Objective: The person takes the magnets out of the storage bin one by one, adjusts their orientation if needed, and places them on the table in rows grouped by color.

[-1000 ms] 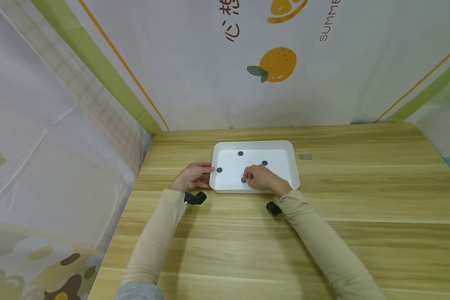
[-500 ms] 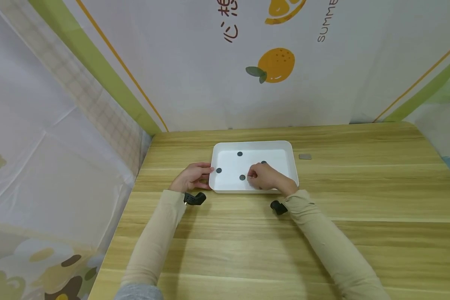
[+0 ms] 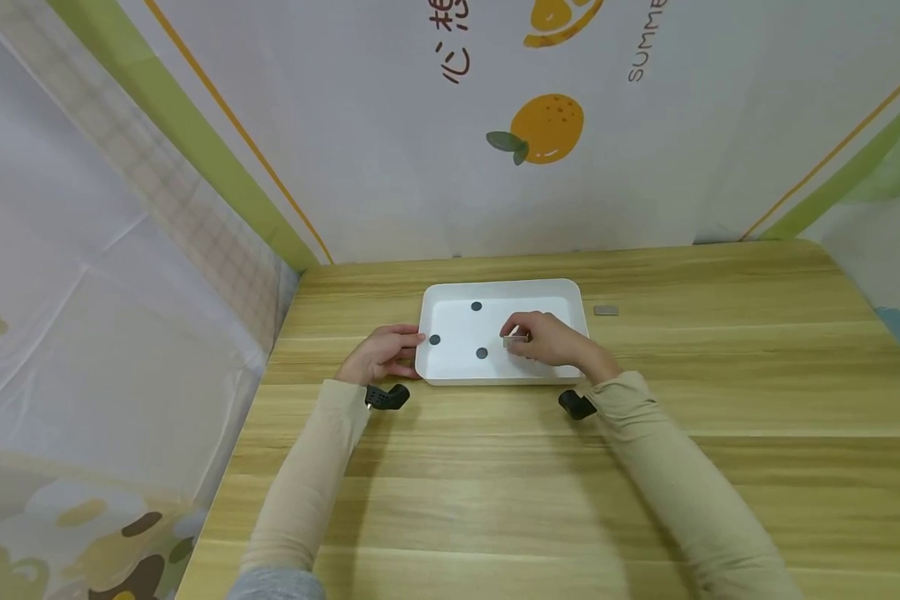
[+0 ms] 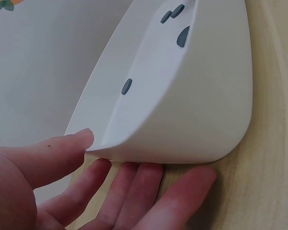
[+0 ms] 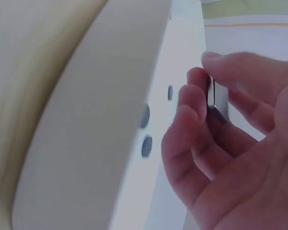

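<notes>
A shallow white tray [image 3: 461, 375] lies on the table, with several flat dark grey discs [image 3: 482, 353] spread over its floor. At its left end is my left hand [image 3: 378, 354]; the thumb tip lies on the rim and the other fingers sit against the outside of the wall. Over the right half of the tray, my right hand [image 3: 551, 340] pinches a small silver metal block [image 5: 220, 100] between thumb and curled fingers. That hand covers part of the tray floor in the head view. In the left wrist view another disc [image 4: 126, 86] lies near the hand.
A second flat grey block [image 3: 606, 310] lies on the wooden table [image 3: 450, 483], just right of the tray. Behind the table hangs a white printed cloth [image 3: 382, 167]. A small black device [image 3: 387, 397] is worn at each wrist.
My right hand has lifted from beside the near disc and moved right with the metal block turned into view. My left hand stays at the tray's left end.
</notes>
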Motion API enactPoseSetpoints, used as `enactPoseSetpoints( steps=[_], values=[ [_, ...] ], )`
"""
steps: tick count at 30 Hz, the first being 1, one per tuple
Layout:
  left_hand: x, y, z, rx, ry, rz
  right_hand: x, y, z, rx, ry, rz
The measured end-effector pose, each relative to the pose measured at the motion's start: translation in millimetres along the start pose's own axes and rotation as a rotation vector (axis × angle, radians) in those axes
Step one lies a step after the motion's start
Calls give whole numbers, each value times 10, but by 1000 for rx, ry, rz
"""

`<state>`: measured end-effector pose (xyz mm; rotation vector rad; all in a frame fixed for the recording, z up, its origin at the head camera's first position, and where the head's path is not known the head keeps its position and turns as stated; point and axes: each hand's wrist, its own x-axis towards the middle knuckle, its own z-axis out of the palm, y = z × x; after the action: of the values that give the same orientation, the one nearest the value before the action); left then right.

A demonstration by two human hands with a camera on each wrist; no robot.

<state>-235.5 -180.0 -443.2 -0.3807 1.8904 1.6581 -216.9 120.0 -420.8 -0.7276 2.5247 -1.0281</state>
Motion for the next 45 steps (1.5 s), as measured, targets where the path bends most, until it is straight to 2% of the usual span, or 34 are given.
enactPoseSetpoints(
  steps=[6,16,22,38,45],
  values=[
    [11,13,-1,1,15,-14,-63,60,-126,-68,62,-11],
    [29,-7,-5,11,13,-11,-207,200,-332,-13,102,40],
    [24,-16,-12,9,0,2,-293,310,-460,-53,135,72],
    [13,-5,-17,-3,-13,5,-523,667,-717,-96,223,50],
    [28,-4,-20,7,-10,2,-610,879,-810,-119,245,110]
  ],
)
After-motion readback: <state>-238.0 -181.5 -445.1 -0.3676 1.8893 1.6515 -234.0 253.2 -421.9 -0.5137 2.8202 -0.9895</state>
